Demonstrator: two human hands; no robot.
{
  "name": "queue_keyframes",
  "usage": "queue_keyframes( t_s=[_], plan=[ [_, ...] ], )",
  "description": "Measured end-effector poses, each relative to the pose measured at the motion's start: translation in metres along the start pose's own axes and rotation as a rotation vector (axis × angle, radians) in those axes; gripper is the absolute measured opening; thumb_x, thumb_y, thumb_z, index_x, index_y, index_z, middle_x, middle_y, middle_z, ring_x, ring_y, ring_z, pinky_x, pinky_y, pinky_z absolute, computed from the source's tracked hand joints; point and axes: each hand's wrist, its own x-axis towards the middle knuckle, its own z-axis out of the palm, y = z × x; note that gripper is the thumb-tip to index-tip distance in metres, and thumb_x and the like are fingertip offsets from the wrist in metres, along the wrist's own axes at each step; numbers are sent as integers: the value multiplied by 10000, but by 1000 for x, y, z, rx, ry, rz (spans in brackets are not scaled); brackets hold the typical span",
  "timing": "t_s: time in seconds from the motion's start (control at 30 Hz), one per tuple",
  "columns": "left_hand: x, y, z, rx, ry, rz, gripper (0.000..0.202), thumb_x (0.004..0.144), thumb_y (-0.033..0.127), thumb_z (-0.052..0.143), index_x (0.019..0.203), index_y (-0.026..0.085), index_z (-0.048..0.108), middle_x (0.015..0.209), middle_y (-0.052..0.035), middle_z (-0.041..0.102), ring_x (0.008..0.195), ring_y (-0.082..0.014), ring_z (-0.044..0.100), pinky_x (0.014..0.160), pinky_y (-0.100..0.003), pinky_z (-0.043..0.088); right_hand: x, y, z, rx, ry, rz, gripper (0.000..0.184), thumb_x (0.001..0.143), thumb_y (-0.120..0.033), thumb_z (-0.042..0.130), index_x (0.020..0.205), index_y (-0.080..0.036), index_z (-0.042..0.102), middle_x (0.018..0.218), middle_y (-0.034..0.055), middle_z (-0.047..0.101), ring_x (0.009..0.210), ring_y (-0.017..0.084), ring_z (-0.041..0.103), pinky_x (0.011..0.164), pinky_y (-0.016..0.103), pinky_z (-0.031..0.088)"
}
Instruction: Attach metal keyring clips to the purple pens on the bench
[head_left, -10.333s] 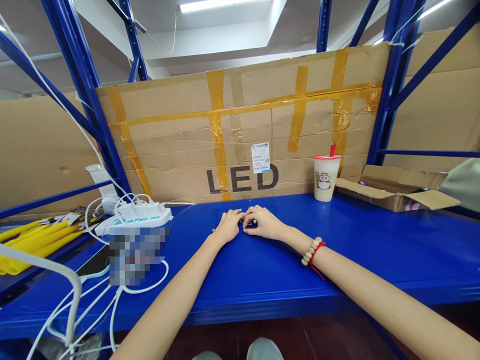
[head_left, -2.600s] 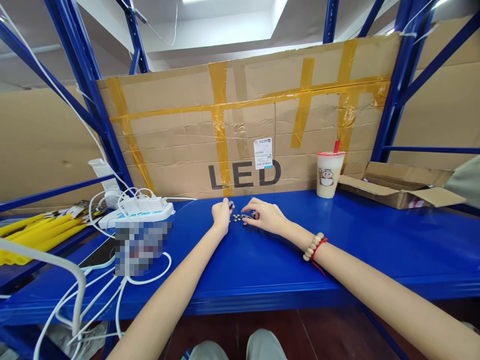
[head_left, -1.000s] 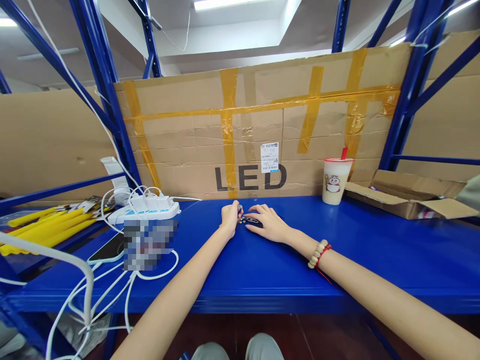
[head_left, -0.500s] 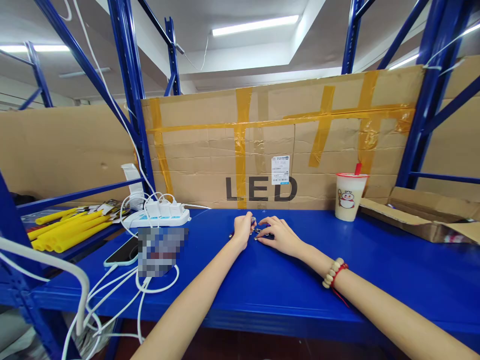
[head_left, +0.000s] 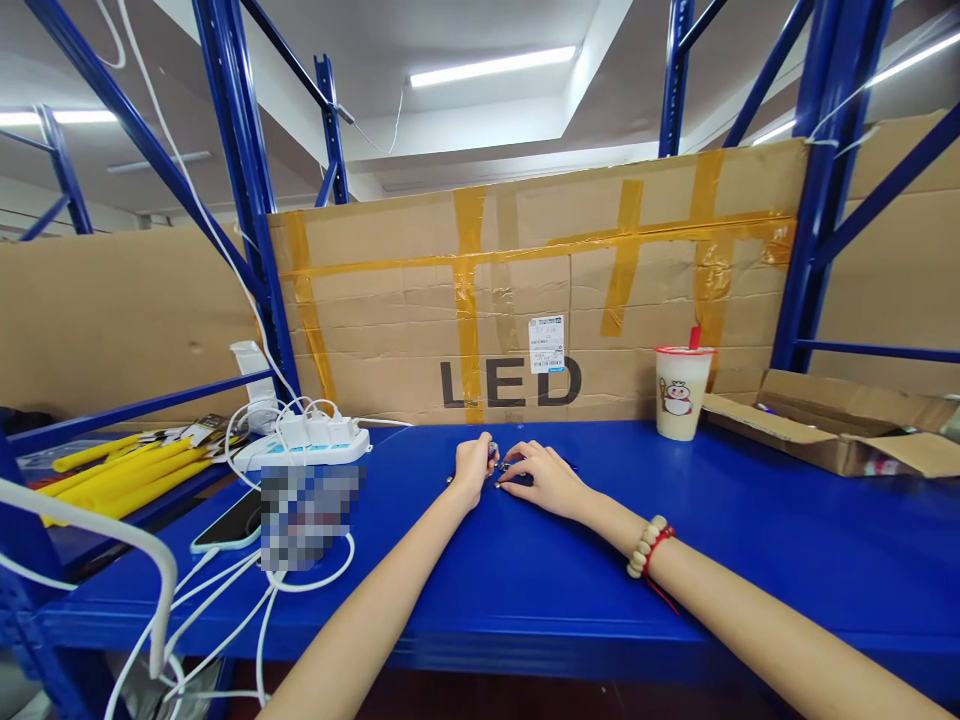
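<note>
My left hand point(head_left: 474, 470) is closed over the middle of the blue shelf point(head_left: 480, 590). A small greyish piece point(head_left: 493, 450) shows at its thumb side, too small to name. Just to the right, my right hand point(head_left: 546, 481) rests low with curved fingers, thumb and fingertips gathered at a small dark, shiny piece point(head_left: 503, 467). What kind of thing it is cannot be made out, and the fingers hide part of it. The fingertips of both hands almost meet. Beads and a red cord circle my right wrist.
On the left lie a phone point(head_left: 229, 520), white cables point(head_left: 311, 580), a power strip point(head_left: 300, 445) with chargers, and yellow tubes point(head_left: 127, 480). A lidded cup point(head_left: 681, 398) stands at the back right beside an open cardboard box point(head_left: 817, 430). A large LED carton point(head_left: 405, 330) forms the back.
The whole view has shifted slightly, so the surroundings appear a little further left. Both hands keep nearly the same pose close together over the small pieces.
</note>
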Motion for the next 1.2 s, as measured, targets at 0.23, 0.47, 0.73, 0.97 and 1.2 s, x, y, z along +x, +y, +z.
queue_keyframes(
  t_s=[0.23, 0.47, 0.73, 0.97, 1.2],
  plan=[
    [-2, 3, 0, 0, -19, -9, 334, 696, 250, 460, 382, 146, 415, 314, 44, 333, 288, -31, 250, 363, -185, 190, -1, -4, -1, 18, -4, -45, 224, 847, -365, 506, 976, -292, 674, 1068, 48, 576, 996, 211, 497, 837, 398, 377],
    [0, 1, 0, 7, -18, -7, 341, 711, 254, 440, 387, 147, 423, 315, 40, 339, 286, -35, 254, 357, -189, 189, 1, 0, 2, 52, 23, 17, 130, 775, -333, 604, 804, -246, 696, 1011, 41, 592, 946, 195, 512, 808, 359, 401],
    [0, 2, 1, -6, -18, -4, 348, 714, 228, 437, 377, 144, 419, 313, 39, 338, 285, -33, 259, 353, -186, 177, 3, 0, 3, 84, 41, 39, 82, 746, -288, 624, 763, -233, 683, 980, 22, 614, 925, 187, 534, 792, 343, 406],
    [-3, 3, 1, 83, 0, -40, 347, 738, 220, 433, 400, 139, 430, 318, 43, 335, 282, -30, 247, 352, -181, 159, 3, -1, -6, 20, 553, 93, 205, 850, -304, 506, 864, -219, 693, 943, 49, 608, 846, 148, 564, 712, 275, 426],
    [-7, 4, 1, 84, -36, -46, 328, 776, 206, 418, 454, 145, 420, 322, 49, 345, 284, -28, 237, 349, -172, 135, 4, -6, -3, 63, 519, -188, 242, 864, -311, 477, 865, -213, 699, 935, 56, 591, 771, 123, 557, 662, 245, 448]
  ],
)
